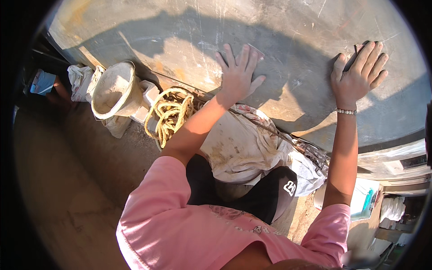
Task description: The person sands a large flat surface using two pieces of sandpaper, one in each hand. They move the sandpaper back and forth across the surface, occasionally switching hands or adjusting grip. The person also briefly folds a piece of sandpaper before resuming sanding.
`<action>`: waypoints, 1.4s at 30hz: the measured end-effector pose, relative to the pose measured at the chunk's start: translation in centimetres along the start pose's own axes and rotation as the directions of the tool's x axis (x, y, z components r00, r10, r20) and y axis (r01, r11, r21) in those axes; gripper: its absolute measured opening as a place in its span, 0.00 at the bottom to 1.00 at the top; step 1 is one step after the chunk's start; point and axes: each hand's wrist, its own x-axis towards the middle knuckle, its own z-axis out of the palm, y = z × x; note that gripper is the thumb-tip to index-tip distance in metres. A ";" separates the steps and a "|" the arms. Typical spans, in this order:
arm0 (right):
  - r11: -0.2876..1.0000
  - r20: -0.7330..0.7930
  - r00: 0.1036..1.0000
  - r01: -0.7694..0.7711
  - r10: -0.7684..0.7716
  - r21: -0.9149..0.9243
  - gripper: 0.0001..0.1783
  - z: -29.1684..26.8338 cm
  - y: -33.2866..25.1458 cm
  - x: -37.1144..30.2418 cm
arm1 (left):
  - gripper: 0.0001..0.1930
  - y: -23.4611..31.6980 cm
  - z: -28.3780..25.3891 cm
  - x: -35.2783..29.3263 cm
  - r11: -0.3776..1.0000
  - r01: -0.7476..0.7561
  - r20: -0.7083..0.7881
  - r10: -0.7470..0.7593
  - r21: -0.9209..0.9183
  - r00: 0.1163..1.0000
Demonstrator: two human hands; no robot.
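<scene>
My left hand (237, 74) lies flat against a large grey, scratched panel (202, 40), its fingers spread. A thin, reddish-edged sheet (258, 51) shows beside its fingertips, mostly hidden under the hand. Farther right, my right hand (358, 74), with a beaded bracelet at the wrist, also rests on the panel with its fingers stretched out. From beneath it, between thumb and forefinger, peeks a small dark sheet (351, 60) like sandpaper. Both arms reach forward, and a broad shadow falls across the panel.
Left of my arm stand a dusty white bucket (128, 96) and a coil of yellowish rope (168, 114). Pale sacking (238, 144) lies below the panel. A white container with a turquoise item (369, 198) sits at the right. Another person's leg (62, 90) shows at the far left.
</scene>
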 end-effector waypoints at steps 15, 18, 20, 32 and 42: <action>0.999 0.040 0.999 -0.033 0.034 -0.029 0.42 -0.2 -0.7 -0.2 | 0.40 -1.8 -0.1 0.2 0.983 0.043 0.010 -0.046 0.180 0.999; 0.999 0.042 0.999 -0.005 0.007 -0.047 0.43 -0.3 -0.8 -0.3 | 0.40 -0.8 -0.4 0.5 0.931 -0.271 0.523 0.362 -0.245 0.772; 0.998 0.050 0.999 0.016 -0.013 -0.063 0.43 -0.4 -0.9 -0.4 | 0.41 -2.2 -0.9 2.6 0.788 -0.563 0.230 0.517 0.248 0.825; 0.999 0.084 0.996 0.042 -0.039 -0.033 0.44 -0.9 -0.3 -0.7 | 0.48 -4.5 -1.2 4.0 0.928 -0.281 0.081 0.269 0.244 0.960; 0.997 0.081 0.996 0.041 -0.036 -0.062 0.45 -1.1 -0.4 -0.9 | 0.43 -8.6 -3.1 2.3 0.967 -0.191 0.108 0.175 0.167 0.979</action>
